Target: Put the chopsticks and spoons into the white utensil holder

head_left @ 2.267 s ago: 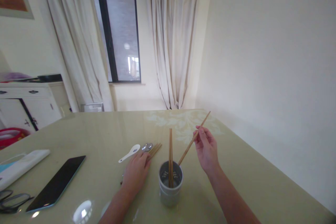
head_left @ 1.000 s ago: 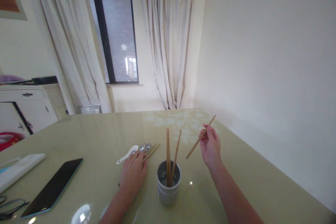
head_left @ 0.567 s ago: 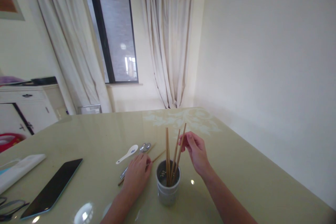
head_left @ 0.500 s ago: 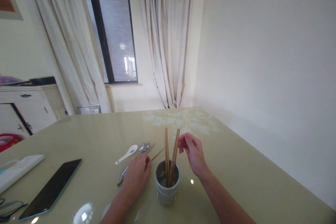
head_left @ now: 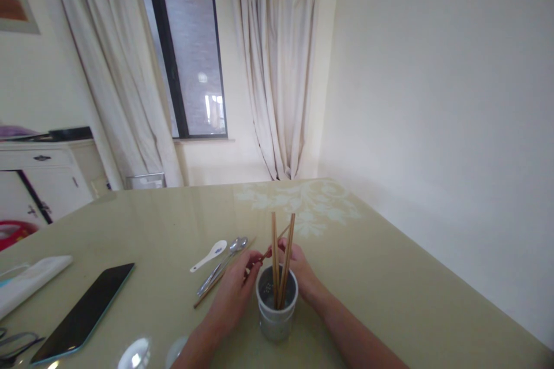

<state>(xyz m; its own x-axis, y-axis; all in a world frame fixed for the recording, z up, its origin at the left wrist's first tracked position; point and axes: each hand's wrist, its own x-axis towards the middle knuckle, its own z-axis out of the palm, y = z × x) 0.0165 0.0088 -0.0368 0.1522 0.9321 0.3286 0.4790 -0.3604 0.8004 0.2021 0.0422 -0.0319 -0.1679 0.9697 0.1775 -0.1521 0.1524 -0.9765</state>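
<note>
Head view: a curtained window (head_left: 193, 57) faces the glossy table (head_left: 398, 294); both hands (head_left: 236, 282) (head_left: 299, 266) pinch one chopstick (head_left: 284, 231).

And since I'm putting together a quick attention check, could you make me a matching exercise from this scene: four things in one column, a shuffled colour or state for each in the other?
Column one
1. cup
2. flat device
3. spoon with a blue mark
4. left hand

Column two
A. touching a slanted chopstick
B. white
C. grey, with chopsticks standing in it
D. lying with its black face up

Right pairs: 1-C, 2-D, 3-B, 4-A
</note>
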